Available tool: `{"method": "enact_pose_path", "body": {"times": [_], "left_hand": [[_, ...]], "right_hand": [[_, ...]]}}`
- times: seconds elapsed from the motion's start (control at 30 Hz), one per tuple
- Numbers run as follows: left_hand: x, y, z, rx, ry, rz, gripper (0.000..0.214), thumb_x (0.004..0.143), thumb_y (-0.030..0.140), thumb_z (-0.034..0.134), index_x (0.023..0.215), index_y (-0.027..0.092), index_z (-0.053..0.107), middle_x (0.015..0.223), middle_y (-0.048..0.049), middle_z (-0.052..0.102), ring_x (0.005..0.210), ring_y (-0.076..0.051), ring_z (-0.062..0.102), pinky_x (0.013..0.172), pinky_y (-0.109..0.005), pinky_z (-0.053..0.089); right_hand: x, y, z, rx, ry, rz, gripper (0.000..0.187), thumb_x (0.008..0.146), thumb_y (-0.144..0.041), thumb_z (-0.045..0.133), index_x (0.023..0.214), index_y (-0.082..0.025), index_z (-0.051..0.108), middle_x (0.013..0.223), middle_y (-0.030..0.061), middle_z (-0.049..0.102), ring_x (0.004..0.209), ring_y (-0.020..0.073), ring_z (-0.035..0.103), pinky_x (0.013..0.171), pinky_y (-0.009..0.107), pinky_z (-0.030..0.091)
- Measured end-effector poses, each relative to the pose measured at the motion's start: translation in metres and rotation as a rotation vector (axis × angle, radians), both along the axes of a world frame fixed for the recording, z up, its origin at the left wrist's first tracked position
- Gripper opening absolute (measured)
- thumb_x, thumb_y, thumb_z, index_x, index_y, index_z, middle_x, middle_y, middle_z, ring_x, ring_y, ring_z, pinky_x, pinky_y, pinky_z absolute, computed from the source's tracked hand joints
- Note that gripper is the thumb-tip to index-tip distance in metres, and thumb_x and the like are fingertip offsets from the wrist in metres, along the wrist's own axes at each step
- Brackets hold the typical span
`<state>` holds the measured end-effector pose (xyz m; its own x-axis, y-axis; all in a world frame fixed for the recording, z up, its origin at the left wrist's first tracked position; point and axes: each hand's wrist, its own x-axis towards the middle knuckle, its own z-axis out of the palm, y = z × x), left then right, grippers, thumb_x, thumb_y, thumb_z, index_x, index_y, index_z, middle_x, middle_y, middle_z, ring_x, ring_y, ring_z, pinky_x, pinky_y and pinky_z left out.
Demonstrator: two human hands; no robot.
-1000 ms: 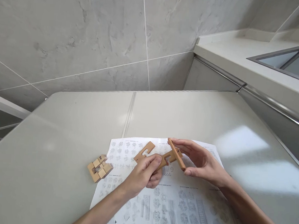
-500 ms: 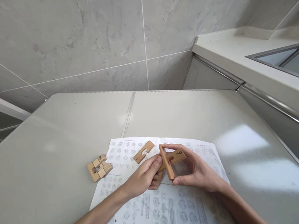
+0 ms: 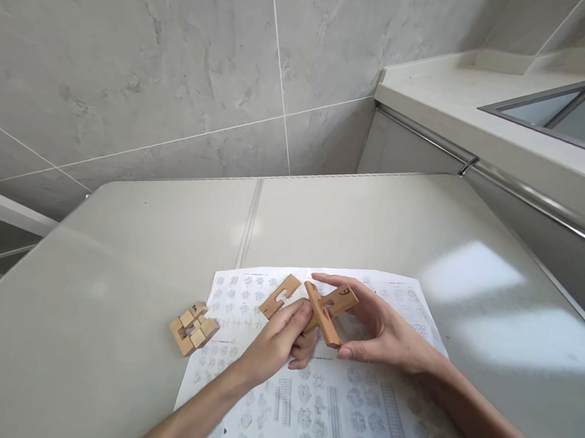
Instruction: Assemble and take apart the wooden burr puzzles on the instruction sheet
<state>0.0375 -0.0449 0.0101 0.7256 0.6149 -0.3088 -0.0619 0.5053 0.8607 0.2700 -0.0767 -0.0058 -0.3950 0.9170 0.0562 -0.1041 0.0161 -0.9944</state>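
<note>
The bar [image 3: 323, 322] has been slid nearer the fingers of the left hand [image 3: 282, 333], by which the plank [image 3: 342, 298] is pinched, suggesting interlocking, with any grip by the spread right hand [image 3: 383, 332] unclear.

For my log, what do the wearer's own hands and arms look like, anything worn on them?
The left hand and right hand are both ungloved. The forearms are bare as far as they show, without sleeves, watch or bracelet. No ring is visible, though some fingers are hidden.
</note>
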Motion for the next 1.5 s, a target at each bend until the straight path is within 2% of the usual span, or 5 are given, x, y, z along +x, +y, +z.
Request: {"method": "enact_pose_path", "body": {"times": [0.17,0.43,0.73,1.07,1.5], "left_hand": [[-0.008,0.015,0.007,0.068,-0.051,0.149,0.043,0.105,0.063,0.060,0.100,0.021,0.056,0.060,0.0115,0.027,0.046,-0.008,0.018,0.043,-0.022,0.026],[-0.015,0.031,0.010,0.247,0.209,0.660,0.055,0.108,0.062,0.056,0.072,0.021,0.046,0.063,0.0056,0.034,0.061,-0.013,0.037,0.065,-0.024,0.046],[-0.005,0.018,0.004,0.191,0.213,0.469,0.056,0.110,0.065,0.047,0.074,0.022,0.044,0.065,0.0034,0.039,0.068,-0.016,0.039,0.073,-0.028,0.041],[-0.003,0.008,-0.004,0.267,0.133,0.285,0.039,0.115,0.051,0.045,0.097,0.021,0.061,0.073,0.0012,0.050,0.076,-0.018,0.047,0.085,-0.032,0.042],[-0.001,0.010,-0.002,0.309,0.080,0.294,0.030,0.111,0.046,0.059,0.099,0.019,0.067,0.089,-0.0051,0.068,0.084,-0.019,0.061,0.085,-0.032,0.050]], "right_hand": [[-0.001,0.002,-0.008,0.051,0.013,-0.030,0.075,0.092,-0.045,0.087,0.158,-0.040,0.051,0.166,0.0098,0.050,0.133,0.0336,0.066,0.108,0.053,0.058],[-0.001,0.000,-0.010,0.034,-0.093,-0.031,0.059,0.100,-0.040,0.078,0.152,-0.037,0.052,0.150,0.0095,0.062,0.117,0.0270,0.071,0.102,0.049,0.060],[-0.008,-0.002,-0.005,0.047,-0.237,-0.124,0.039,0.102,-0.035,0.073,0.139,-0.034,0.060,0.135,0.0081,0.069,0.109,0.0265,0.072,0.099,0.049,0.062],[-0.027,-0.010,-0.026,0.564,-0.804,-0.162,0.089,0.094,-0.032,0.081,0.167,-0.032,0.030,0.174,0.0127,0.041,0.163,0.0388,0.032,0.125,0.066,0.044],[-0.035,-0.009,-0.014,0.565,-0.730,-0.208,0.071,0.094,-0.019,0.075,0.156,-0.030,0.043,0.155,0.0131,0.057,0.150,0.0370,0.049,0.121,0.060,0.050]]}}
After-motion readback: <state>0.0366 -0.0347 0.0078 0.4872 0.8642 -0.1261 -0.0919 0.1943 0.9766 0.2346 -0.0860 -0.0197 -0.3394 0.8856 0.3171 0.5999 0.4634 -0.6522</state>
